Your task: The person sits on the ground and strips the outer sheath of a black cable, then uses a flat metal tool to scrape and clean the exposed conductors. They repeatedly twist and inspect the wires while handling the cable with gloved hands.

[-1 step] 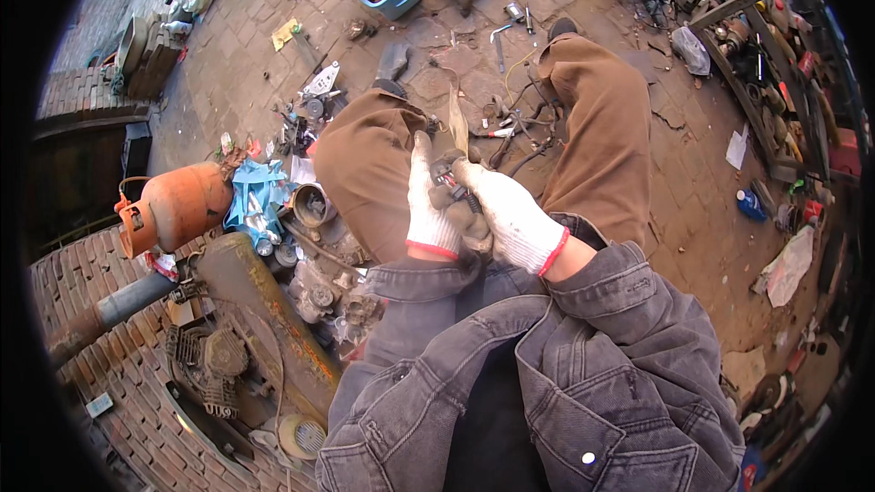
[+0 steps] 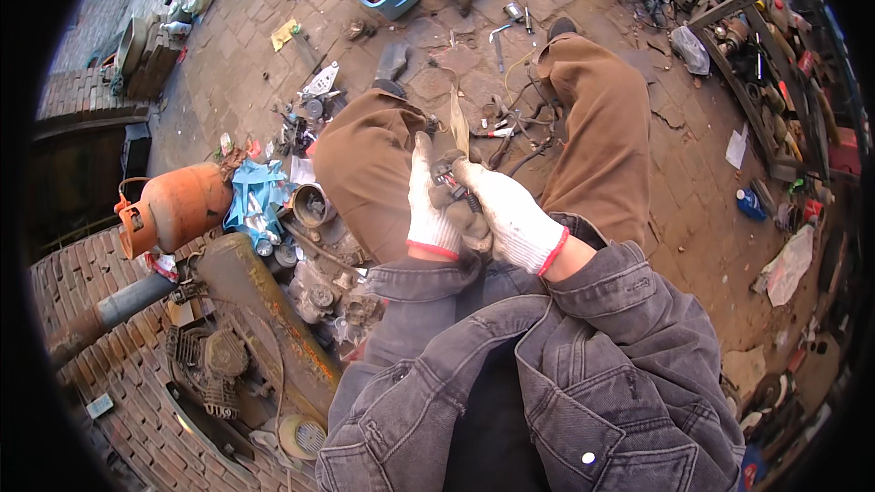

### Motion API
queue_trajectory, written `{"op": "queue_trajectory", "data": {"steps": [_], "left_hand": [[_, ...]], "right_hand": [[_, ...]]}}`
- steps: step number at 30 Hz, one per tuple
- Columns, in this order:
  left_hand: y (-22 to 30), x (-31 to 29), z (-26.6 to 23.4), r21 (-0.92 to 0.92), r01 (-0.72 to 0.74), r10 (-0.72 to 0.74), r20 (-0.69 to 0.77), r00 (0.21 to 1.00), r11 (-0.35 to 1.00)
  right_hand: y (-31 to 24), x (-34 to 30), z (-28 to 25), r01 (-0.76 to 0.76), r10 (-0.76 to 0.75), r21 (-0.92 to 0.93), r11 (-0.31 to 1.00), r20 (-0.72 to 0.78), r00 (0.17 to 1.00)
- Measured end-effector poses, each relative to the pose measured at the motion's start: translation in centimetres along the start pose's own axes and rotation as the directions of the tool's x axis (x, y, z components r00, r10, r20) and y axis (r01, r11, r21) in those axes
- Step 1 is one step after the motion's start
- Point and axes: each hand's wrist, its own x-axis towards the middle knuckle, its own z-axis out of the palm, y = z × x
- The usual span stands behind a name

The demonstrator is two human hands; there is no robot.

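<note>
White knit gloves with red cuffs cover both hands, which meet between my knees. My left hand [image 2: 430,210] is closed around one side of a small dark part [image 2: 447,179] with bits of red and metal showing. My right hand [image 2: 512,217] grips the same part from the other side, its thumb lying along the top. Fingers hide most of the part, so its kind is unclear. Just beyond it, a flat tan strip [image 2: 458,123] points away from me. Dark cables [image 2: 524,157] lie on the paving between my feet.
On the left lie an orange gas cylinder [image 2: 182,207], a blue plastic bag [image 2: 255,196] and greasy metal parts [image 2: 319,296]. A blue basket [image 2: 394,5] stands ahead, near a hex-key-shaped tool [image 2: 499,44]. Along the right, a metal frame [image 2: 747,0] borders a cluttered heap.
</note>
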Motion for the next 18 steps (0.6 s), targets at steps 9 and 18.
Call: {"op": "queue_trajectory", "data": {"steps": [9, 18], "left_hand": [[-1.0, -0.6, 1.1, 0.237, -0.129, 0.175, -0.184, 0.967, 0.963], [-0.2, 0.8, -2.9, 0.063, -0.136, 0.132, 0.069, 0.989, 0.989]], "right_hand": [[0.1, -0.1, 0.4, -0.018, 0.017, -0.020, 1.000, -0.062, 0.998], [0.6, 0.2, -0.1, 0.040, -0.040, 0.005, 0.999, -0.021, 0.999]]}}
